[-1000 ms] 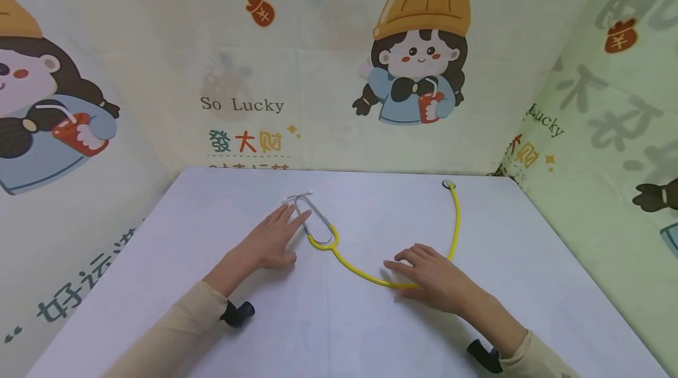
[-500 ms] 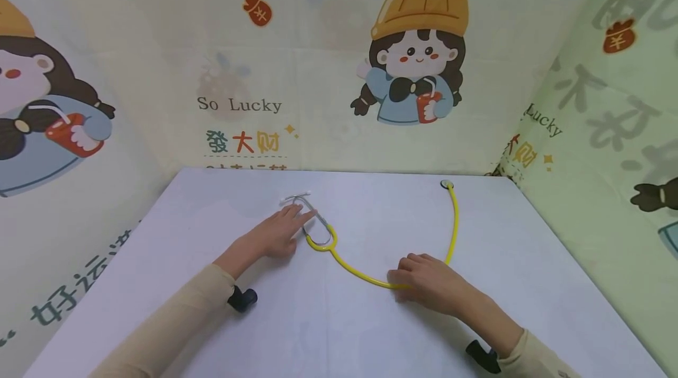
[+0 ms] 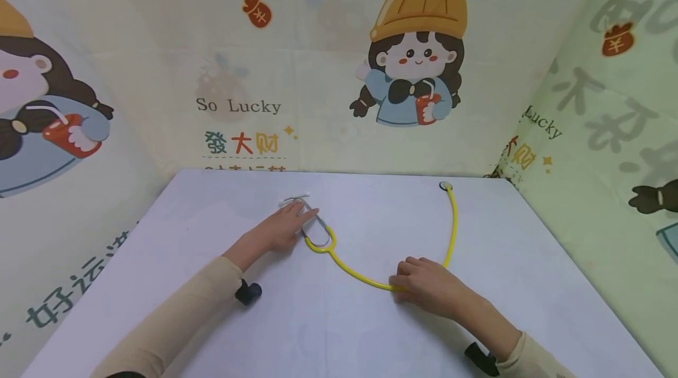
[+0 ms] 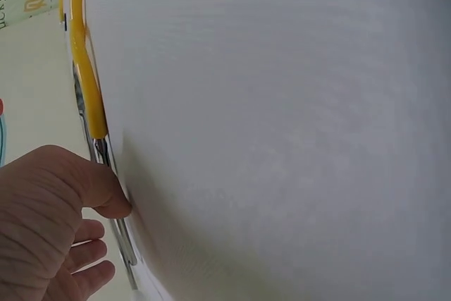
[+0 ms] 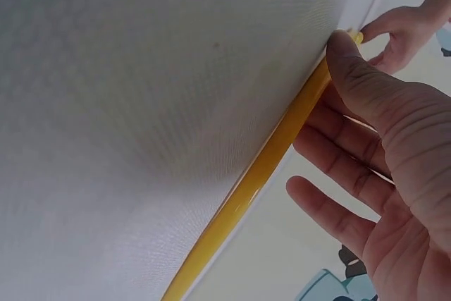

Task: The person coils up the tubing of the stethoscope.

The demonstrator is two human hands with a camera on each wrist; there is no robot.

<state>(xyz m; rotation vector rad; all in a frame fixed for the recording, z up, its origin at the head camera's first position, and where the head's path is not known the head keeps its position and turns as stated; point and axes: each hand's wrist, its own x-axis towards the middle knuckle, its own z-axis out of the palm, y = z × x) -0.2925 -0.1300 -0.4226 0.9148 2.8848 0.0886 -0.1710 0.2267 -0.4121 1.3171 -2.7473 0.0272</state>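
Observation:
A stethoscope with yellow tubing (image 3: 360, 277) lies across the white table, its metal ear tubes (image 3: 322, 220) at the left and its round chest piece (image 3: 446, 186) at the far right. My left hand (image 3: 276, 229) lies over the ear tubes, thumb on the near side and fingers across them. In the left wrist view the left thumb (image 4: 106, 192) touches the metal just below the yellow fork (image 4: 89, 89). My right hand (image 3: 428, 285) holds the middle of the tubing. The right wrist view shows its thumb (image 5: 345, 51) against the tube (image 5: 261, 167), fingers on the other side.
The white table (image 3: 328, 331) meets a printed cloth backdrop (image 3: 318, 101) at its back edge, with cloth at both sides too. Black wrist-worn devices (image 3: 249, 292) sit at both sleeve cuffs.
My left hand has moved slightly right and its thumb has come in to the ear tubes. My right fingers, earlier extended, have curled in on the tubing. The stethoscope lies about where it was.

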